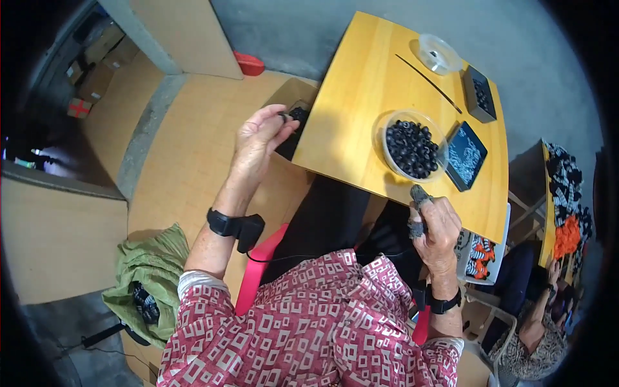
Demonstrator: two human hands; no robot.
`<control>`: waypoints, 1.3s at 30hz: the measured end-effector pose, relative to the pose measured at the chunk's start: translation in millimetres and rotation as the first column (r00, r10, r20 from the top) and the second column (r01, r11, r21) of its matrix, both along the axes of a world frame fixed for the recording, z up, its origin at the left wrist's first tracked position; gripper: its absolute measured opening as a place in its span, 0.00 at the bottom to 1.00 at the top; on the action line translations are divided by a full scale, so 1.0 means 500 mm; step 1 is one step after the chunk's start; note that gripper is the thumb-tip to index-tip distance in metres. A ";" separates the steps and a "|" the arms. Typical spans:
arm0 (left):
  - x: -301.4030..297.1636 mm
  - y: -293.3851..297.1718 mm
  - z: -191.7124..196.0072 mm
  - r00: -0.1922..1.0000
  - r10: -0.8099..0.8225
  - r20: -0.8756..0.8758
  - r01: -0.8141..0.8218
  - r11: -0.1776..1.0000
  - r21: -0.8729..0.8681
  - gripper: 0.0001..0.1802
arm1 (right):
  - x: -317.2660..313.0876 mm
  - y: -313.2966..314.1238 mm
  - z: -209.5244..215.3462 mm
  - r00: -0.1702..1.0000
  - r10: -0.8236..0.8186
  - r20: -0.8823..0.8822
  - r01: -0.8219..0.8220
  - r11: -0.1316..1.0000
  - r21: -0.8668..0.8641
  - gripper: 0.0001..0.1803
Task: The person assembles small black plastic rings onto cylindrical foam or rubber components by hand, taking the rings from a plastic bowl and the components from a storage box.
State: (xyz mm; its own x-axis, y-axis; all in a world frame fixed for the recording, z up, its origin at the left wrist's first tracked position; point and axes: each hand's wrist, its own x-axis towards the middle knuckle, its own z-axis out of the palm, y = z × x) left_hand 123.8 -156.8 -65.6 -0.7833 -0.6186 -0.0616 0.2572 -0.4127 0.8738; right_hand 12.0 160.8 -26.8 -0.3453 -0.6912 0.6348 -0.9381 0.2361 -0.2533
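My left hand [256, 138] is raised off the left edge of the yellow table, above a cardboard box [282, 94] with black pieces in it. Its thumb and fingers pinch a small black piece [283, 117]. Grey wrapping covers the thumb and a finger of my right hand [438, 226], which is closed by the table's near edge; anything in its fingers is hidden. Just beyond it stands a clear round bowl [383, 149] full of shiny black ring-like pieces [412, 145]. A dark tray [461, 186] holding small pale pieces lies to the bowl's right.
On the yellow table [351, 84] are a thin dark stick [427, 82], a clear tub [440, 55] and a dark box [482, 111]. A green sack [151, 258] stands at lower left. At right, a white bin [482, 277] holds orange and striped pieces; another person [532, 332] sits there.
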 end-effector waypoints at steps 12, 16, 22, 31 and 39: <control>-0.096 -0.115 -0.074 0.978 0.013 0.207 0.023 0.985 -0.170 0.26 | -0.029 0.024 0.004 0.998 -0.054 -0.018 0.054 0.998 -0.030 0.13; -0.102 -0.115 -0.085 0.908 0.138 0.394 0.098 0.847 -0.522 0.29 | -0.048 0.034 0.013 0.994 -0.111 -0.005 0.110 0.993 -0.047 0.12; -0.064 -0.028 -0.014 0.918 -0.089 0.387 0.238 0.904 -0.355 0.20 | -0.099 0.071 0.021 0.962 -0.264 0.078 0.267 0.963 -0.034 0.10; -0.043 0.092 0.107 0.923 -0.342 0.179 0.384 0.862 -0.331 0.18 | -0.211 0.088 0.075 0.870 -0.405 0.280 0.442 0.894 -0.079 0.10; -0.037 0.190 0.100 0.811 -0.548 0.204 0.582 0.792 -0.186 0.13 | -0.201 0.032 0.085 0.857 -0.279 0.434 0.309 0.951 0.001 0.10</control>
